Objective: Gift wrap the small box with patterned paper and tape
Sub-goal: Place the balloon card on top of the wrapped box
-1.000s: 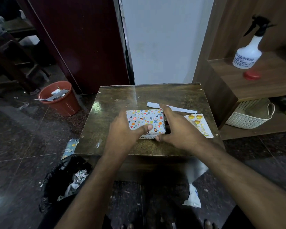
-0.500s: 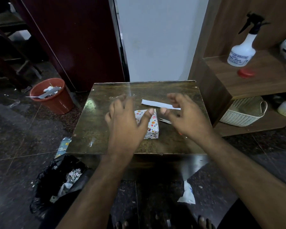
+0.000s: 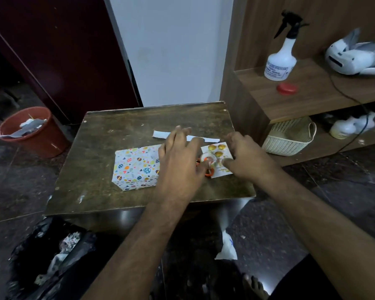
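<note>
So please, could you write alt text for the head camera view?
Both hands, left and right, meet over a tape roll on a card, beside the wrapped box on a small brown table.

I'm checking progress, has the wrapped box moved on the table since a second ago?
Yes. The box now lies left of both hands, farther from the card, which it nearly touched earlier.

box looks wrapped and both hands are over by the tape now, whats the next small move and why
Probably pull a short strip off the tape roll. Both the left hand and the right hand are at the roll beside the card, while the wrapped box lies untouched on the table. Whether a seam is open cannot be told.
</note>
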Demonstrator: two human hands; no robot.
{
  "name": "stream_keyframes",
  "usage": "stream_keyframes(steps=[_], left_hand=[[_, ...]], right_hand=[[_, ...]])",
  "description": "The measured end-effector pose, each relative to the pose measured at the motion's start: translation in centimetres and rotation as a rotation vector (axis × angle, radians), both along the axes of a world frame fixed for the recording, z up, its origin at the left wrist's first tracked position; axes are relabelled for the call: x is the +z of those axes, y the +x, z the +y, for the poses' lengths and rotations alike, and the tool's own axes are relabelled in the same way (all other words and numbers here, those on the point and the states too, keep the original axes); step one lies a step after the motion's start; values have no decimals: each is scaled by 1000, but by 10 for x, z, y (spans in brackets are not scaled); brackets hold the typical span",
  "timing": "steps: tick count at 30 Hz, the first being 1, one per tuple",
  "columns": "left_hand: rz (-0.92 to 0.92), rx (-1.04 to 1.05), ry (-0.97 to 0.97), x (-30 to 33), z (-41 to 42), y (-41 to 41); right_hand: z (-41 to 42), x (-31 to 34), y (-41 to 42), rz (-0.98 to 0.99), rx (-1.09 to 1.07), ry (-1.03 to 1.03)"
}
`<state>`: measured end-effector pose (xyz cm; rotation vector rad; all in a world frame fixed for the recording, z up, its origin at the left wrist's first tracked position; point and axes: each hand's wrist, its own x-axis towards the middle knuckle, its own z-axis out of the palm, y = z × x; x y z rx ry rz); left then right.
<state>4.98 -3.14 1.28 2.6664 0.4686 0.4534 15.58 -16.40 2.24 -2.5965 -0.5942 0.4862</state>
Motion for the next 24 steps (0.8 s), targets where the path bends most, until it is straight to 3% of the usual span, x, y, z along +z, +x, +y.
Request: stream_keyframes(steps=[4,12,24], left_hand=[[103,-101,-27,-9,-13,10],[181,-55,-188,-16,-15,20],[110,69,-296,-16,-9,19]], right_hand=[[5,-2,-8,22,1,-62],[24,-8,-13,-41,-111,-119],[20,-4,-3,97,-147,68]])
